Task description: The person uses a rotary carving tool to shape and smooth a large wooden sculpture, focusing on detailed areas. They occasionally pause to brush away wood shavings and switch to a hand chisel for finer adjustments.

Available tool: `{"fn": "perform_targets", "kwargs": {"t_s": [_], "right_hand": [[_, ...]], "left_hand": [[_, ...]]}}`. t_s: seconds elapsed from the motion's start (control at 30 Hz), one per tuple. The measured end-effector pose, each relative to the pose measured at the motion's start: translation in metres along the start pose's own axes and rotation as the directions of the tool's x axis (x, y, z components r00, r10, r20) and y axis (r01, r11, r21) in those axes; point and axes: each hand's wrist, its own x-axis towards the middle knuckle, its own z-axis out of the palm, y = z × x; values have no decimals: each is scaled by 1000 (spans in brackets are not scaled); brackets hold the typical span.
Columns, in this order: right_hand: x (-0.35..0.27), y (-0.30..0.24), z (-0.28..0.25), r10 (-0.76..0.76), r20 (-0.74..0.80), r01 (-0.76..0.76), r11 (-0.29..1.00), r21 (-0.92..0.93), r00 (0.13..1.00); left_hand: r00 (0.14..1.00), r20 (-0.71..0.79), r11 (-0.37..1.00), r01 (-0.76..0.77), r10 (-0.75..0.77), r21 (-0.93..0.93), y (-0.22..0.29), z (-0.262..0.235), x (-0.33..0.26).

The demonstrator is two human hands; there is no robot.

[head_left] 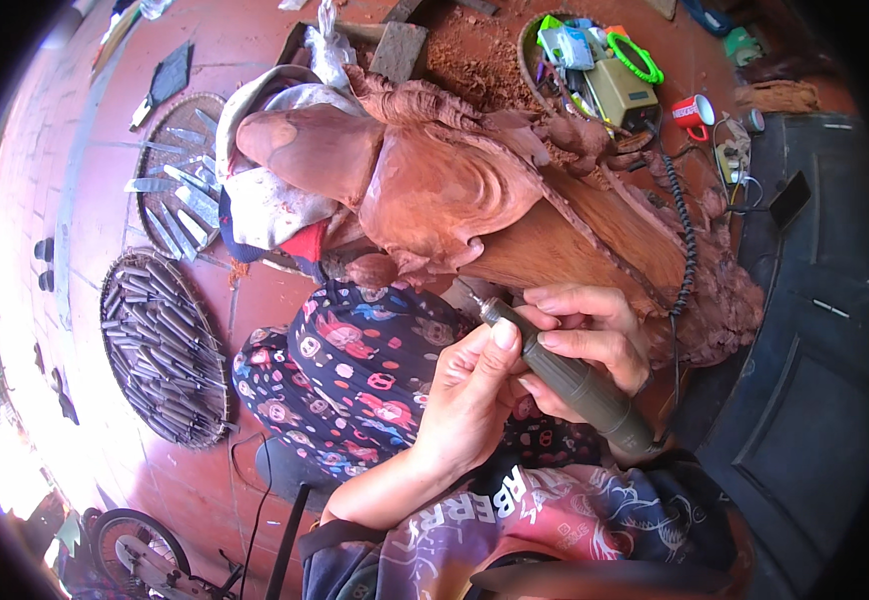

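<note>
1. your right hand [590, 345] wraps the grey-green rotary carving tool [565, 375] like a pen, fingers closed around its barrel; your left hand [470, 395] closes on the same barrel from the other side, thumb pressed near the nose to steady it.
2. the tool runs aslant through both grips, its tail low toward your right side, its thin bit [470, 292] pointing up and away from your fingers.
3. just past the bit lies the reddish wood carving [455, 190]; the tip sits at its lower edge, touching or nearly so, i cannot tell which.
4. under your left wrist your knee in patterned cloth [355, 370] props the work.
5. i judge you are in fine detailing along that lower edge; the next move calls for light pressure, a braced thumb, and short strokes so the bit does not skip.
6. beyond the grip to the right, the coiled black cord [687, 240] runs over the wood; keep it slack.
7. far to the left of the grip, two round woven trays [215, 425] hold chisels.
</note>
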Motion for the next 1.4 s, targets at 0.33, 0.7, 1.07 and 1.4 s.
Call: {"fn": "perform_targets", "kwargs": {"t_s": [0.33, 0.7, 1.07, 1.4], "right_hand": [[33, 10, -13, 193, 131, -201, 978, 55, 972], [49, 0, -10, 99, 108, -111, 987, 118, 989], [59, -77, -23, -45, -16, 45, 999, 7, 999], [96, -153, -57, 125, 48, -115, 979, -168, 991]], "left_hand": [[989, -35, 980, 139, -145, -143, 14, -4, 19], [965, 129, 965, 242, -228, -106, 42, 7, 10], [943, 331, 995, 6, -39, 98, 64, 50, -36], [862, 482, 963, -28, 159, -267, 57, 99, -51]]}}
